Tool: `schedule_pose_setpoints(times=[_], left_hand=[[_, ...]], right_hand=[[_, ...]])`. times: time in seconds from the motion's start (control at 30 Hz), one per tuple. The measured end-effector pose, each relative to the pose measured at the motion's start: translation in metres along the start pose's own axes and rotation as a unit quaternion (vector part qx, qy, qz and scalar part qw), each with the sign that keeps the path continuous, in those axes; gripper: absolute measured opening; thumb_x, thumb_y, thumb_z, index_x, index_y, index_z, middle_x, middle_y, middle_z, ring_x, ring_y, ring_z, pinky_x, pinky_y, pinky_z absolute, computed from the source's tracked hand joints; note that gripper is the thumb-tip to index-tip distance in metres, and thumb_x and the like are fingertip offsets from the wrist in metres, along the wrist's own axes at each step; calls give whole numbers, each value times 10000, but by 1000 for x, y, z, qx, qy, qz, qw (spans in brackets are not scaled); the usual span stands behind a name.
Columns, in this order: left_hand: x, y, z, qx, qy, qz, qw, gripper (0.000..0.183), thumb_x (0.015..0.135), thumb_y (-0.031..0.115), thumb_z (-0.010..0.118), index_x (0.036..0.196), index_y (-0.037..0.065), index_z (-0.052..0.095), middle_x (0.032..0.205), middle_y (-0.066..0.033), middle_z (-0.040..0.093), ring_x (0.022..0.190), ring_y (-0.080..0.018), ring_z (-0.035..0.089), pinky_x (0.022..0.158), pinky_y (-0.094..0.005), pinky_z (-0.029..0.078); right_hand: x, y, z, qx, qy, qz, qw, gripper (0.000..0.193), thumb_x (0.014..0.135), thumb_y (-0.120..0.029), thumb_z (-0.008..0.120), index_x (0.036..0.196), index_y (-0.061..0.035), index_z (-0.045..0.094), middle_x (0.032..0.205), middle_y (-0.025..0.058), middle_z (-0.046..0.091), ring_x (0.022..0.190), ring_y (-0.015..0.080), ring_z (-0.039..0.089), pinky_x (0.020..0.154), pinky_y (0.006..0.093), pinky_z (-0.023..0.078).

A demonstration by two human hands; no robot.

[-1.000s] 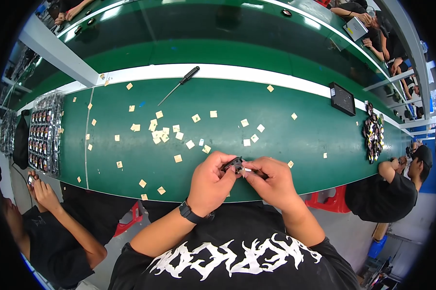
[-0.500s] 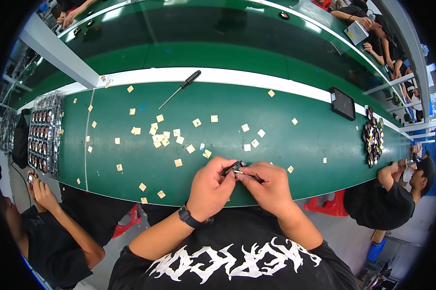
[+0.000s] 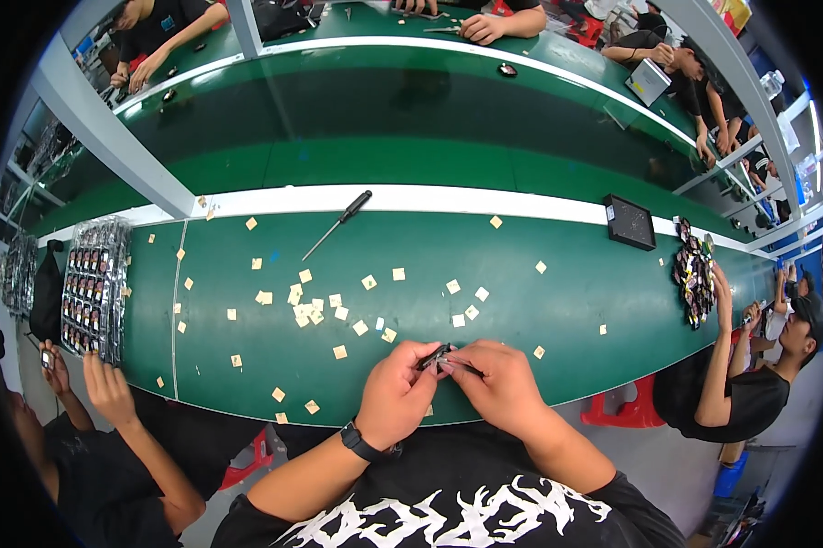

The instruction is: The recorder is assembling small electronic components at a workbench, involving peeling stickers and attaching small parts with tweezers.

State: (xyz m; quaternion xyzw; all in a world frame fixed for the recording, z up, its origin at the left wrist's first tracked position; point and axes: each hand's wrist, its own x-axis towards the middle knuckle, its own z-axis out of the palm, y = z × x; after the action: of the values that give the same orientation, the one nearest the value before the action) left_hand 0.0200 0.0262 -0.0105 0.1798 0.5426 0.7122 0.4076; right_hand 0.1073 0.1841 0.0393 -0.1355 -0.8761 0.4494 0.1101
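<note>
The left hand point(image 3: 393, 391) has its grip closed on a small black part point(image 3: 435, 355), pinched between thumb and fingers above the near edge of the green tabletop point(image 3: 521, 301). Fingertips cover most of the part, so its full outline cannot be made out. The right hand point(image 3: 500, 380) meets it from the other side, its grip closed around a slim dark tool point(image 3: 467, 369); only a short length shows along the fingers, and its kind is unclear. Whether its tip touches the part cannot be told, as the fingertips crowd together there.

A black watch point(image 3: 351, 436) sits on the left wrist. The black shirt point(image 3: 503, 457) has white lettering cut off by the lower edge.

Beyond the hands, pale square pieces point(image 3: 340, 353) lie scattered; some overlap in a cluster, and their faint marks are too small to read. A screwdriver point(image 3: 346, 216) lies with its handle across the white rail point(image 3: 448, 203). The contents of the black tray point(image 3: 632, 224) at right are too small to identify. Beside it, a heap of dark parts point(image 3: 692, 279) blurs into one mass, partly behind a co-worker's hand point(image 3: 723, 290). At left, glare on clear plastic obscures the packed rows of parts point(image 3: 95, 292).
</note>
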Motion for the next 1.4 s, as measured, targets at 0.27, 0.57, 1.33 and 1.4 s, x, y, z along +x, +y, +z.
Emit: schedule_pose_setpoints(times=[0.27, 0.57, 1.33, 1.4], left_hand=[[4, 1, -2, -70, -20, 24, 997, 275, 1029, -67, 473, 1298, -28, 515, 1285, -138, 620, 1203, -201, 621, 1072, -402, 527], [-1, -2, -11, -148, -48, 6, 988, 293, 1014, -50, 526, 1305, -23, 509, 1296, -150, 611, 1220, -231, 619, 1078, -443, 530], [4, -5, -1, -60, 57, 51, 995, 291, 1007, -36, 575, 1286, -18, 494, 1254, -201, 650, 1149, -244, 666, 1006, -375, 554], [2, -6, -1, -63, 34, 60, 996, 285, 1011, -29, 575, 1284, -17, 495, 1247, -196, 646, 1155, -259, 665, 1005, -386, 556]], right_hand=[[1, 8, 11, 164, 7, 169, 972, 152, 882, -102, 802, 955, 14, 736, 833, 47, 691, 718, 82, 583, 616, 249, 462], [11, 12, 8, 302, -34, 237, 923, 276, 785, -72, 882, 891, -45, 629, 740, -39, 563, 689, 31, 497, 586, 200, 401], [-26, -3, 26, 30, 15, 18, 999, 497, 885, -43, 677, 1377, -99, 633, 908, 81, 667, 669, 234, 648, 611, 338, 527], [-28, 3, 31, 94, 2, 23, 995, 478, 896, -41, 676, 1370, -93, 638, 933, 94, 681, 679, 228, 656, 625, 334, 536]])
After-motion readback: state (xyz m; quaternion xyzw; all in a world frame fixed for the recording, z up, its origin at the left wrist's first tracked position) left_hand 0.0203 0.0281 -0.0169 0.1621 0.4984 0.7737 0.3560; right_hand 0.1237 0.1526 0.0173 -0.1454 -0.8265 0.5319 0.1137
